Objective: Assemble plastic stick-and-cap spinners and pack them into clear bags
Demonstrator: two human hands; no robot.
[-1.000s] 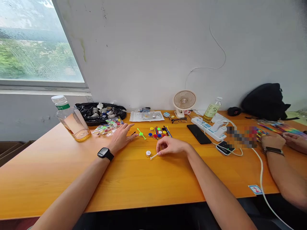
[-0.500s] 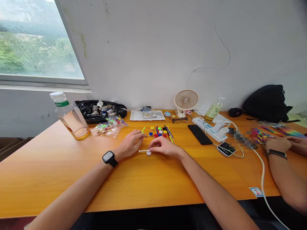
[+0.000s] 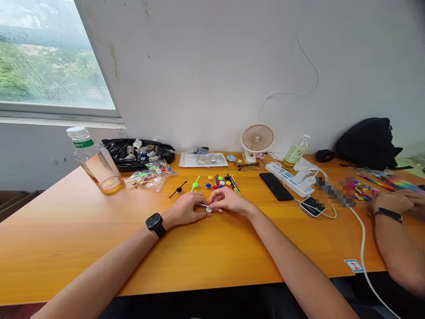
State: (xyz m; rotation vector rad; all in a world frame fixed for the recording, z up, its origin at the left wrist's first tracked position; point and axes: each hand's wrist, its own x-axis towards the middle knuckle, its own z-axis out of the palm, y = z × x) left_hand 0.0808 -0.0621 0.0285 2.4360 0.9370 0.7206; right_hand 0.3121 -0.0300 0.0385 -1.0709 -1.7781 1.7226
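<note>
A small white spinner, an arrow-shaped pointer on a round disc [image 3: 209, 210], sits between my hands just above or on the table. My left hand [image 3: 189, 209], wearing a black watch, is closed around the disc's left side, thumb and forefinger at its edge. The fingertips of my right hand [image 3: 229, 200] pinch the white pointer from above, its arrowhead sticking out to the right. Beyond my left hand lie a black spinner [image 3: 179, 190] and a green spinner [image 3: 195, 185]. Several coloured discs and pointers form a pile [image 3: 221, 181] just past my fingers.
On the left stand a large bottle [image 3: 105, 170], a plastic bag of coloured parts [image 3: 151, 174] and a black bag [image 3: 116, 148]. A fan [image 3: 257, 138], glasses [image 3: 249, 166], phone [image 3: 275, 186], power strip [image 3: 292, 179] and cables lie right. A co-worker's hands [image 3: 393, 204] work far right.
My left hand has moved slightly down and right, closing on the white spinner and uncovering the black and green ones. The white pointer has turned, so its arrowhead now shows on the right.
</note>
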